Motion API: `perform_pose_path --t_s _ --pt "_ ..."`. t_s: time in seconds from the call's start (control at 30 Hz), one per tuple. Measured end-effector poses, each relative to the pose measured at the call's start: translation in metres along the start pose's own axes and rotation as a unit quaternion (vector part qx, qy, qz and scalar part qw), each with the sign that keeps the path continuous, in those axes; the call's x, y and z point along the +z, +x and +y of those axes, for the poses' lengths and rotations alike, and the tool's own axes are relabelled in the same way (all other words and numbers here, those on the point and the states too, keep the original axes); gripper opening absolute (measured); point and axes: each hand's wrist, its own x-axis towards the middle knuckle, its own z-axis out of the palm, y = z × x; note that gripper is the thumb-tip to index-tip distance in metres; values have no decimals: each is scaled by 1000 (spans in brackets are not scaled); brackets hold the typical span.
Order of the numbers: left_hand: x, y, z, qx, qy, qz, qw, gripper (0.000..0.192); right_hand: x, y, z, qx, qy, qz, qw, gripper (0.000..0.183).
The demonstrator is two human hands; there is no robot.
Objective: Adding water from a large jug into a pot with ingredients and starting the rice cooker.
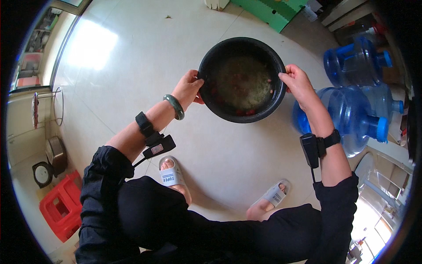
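Between my two hands is a round black basin (242, 118), gripped by its rim from opposite sides. My left hand (189, 86) pinches the left edge, thumb on top and fingers beneath. On the right edge, my right hand (298, 82) holds on in much the same way. Murky, greenish-brown liquid (239, 82) lies in the basin. Small red pieces (245, 113) sit in it near the front wall, and a few pale pink bits cling to the right inner side. The basin is in front of me, over the pale tiled floor (141, 52).
Large blue plastic water bottles (346, 115) lie on their sides at the right, close to my right forearm. A green box (270, 13) stands at the top. Low on the left are a red plastic stool (62, 206) and a metal pot (56, 155). My slippered feet (173, 176) are below.
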Motion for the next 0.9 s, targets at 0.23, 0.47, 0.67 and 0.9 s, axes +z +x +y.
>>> perform_pose_path --t_s 0.23,0.47,0.67,0.9 --pt "-13 -14 -20 -57 -18 -39 997 24 11 -19 -12 -3 -19 -43 999 8" --pt "-16 -28 -29 -64 -56 -44 995 22 17 -43 -27 5 1 -61 998 7" --pt "-12 -36 -22 -66 -29 -59 996 27 9 -51 -26 17 -3 -53 998 7" --pt "-10 -40 -18 -48 -26 -57 997 26 4 -55 -27 15 -12 -48 999 9"
